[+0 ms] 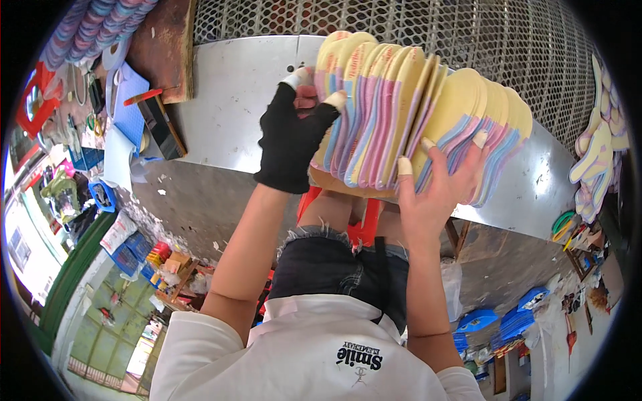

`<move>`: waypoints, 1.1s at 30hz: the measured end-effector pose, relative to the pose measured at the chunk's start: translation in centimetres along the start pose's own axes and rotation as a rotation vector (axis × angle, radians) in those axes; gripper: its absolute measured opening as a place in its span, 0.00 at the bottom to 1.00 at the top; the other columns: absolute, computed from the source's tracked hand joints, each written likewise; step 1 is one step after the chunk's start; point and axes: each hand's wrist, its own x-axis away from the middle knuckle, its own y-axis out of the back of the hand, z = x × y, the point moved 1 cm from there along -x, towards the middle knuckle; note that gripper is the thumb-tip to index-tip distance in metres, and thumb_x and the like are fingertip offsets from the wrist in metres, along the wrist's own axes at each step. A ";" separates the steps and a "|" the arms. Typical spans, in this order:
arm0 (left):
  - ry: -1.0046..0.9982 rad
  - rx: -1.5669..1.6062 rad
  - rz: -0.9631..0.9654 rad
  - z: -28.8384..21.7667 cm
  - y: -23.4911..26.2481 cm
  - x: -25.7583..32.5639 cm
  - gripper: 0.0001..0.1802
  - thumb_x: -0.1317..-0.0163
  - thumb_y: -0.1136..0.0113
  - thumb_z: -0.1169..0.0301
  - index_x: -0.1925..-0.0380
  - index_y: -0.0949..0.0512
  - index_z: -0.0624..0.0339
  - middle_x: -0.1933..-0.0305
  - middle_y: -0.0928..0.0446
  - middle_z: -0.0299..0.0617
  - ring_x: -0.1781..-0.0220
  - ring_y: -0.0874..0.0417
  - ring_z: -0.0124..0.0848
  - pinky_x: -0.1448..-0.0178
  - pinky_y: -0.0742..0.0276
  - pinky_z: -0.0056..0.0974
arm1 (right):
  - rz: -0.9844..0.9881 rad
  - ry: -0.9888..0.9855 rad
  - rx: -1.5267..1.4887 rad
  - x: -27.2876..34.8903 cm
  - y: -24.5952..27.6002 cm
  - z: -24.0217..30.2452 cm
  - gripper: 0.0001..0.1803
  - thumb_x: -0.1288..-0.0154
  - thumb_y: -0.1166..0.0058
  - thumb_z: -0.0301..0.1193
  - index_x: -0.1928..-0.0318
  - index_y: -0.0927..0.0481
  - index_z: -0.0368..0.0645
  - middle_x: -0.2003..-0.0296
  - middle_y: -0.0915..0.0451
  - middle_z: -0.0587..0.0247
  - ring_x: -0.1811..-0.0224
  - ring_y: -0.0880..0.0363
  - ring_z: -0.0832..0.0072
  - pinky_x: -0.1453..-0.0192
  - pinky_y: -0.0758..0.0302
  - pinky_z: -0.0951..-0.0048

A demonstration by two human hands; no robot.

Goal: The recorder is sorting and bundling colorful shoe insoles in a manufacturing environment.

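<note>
Both hands hold a thick fanned stack of foam shoe insoles [408, 113], yellow on top with pink, purple and blue layered edges, above a shiny metal table [227, 93]. My left hand [291, 137], in a black fingerless glove with taped fingertips, presses against the stack's left end. My right hand [438, 180], bare with taped fingertips, supports the stack from below and the right. A brown board or cardboard piece [334, 184] shows under the stack. My lap in dark denim shorts lies beneath.
A wire mesh panel [414, 27] backs the table. More insoles [598, 154] hang at the right edge. A brown board [164, 47], blue sheets [127, 100], a dark tool [157, 117] and a striped stack [100, 27] lie left. Blue packs [515, 321] and small boxes [170, 264] sit on the floor.
</note>
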 end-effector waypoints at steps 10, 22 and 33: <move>-0.332 -0.431 -0.047 0.4 -1.6 0.8 0.43 0.54 0.22 0.62 0.39 0.31 0.63 0.49 0.23 0.46 0.52 0.19 0.35 0.45 0.22 0.38 | -0.101 -0.020 -0.112 0.7 -0.7 -1.2 0.21 0.40 0.45 0.32 0.46 0.20 0.44 0.28 0.49 0.39 0.26 0.51 0.41 0.26 0.54 0.48; -0.191 -0.250 0.147 -0.8 -3.6 1.2 0.43 0.59 0.20 0.55 0.47 0.30 0.65 0.52 0.20 0.52 0.51 0.16 0.40 0.47 0.20 0.42 | 0.006 0.015 -0.058 -0.1 0.3 0.2 0.25 0.47 0.36 0.37 0.47 0.20 0.44 0.28 0.50 0.35 0.26 0.56 0.36 0.26 0.55 0.42; -0.252 -0.170 0.261 0.4 -3.4 0.3 0.51 0.60 0.20 0.55 0.38 0.35 0.63 0.48 0.21 0.51 0.47 0.18 0.41 0.44 0.22 0.41 | -0.056 -0.044 -0.175 0.1 0.4 -0.7 0.21 0.42 0.44 0.28 0.46 0.21 0.44 0.29 0.46 0.39 0.26 0.48 0.45 0.26 0.51 0.49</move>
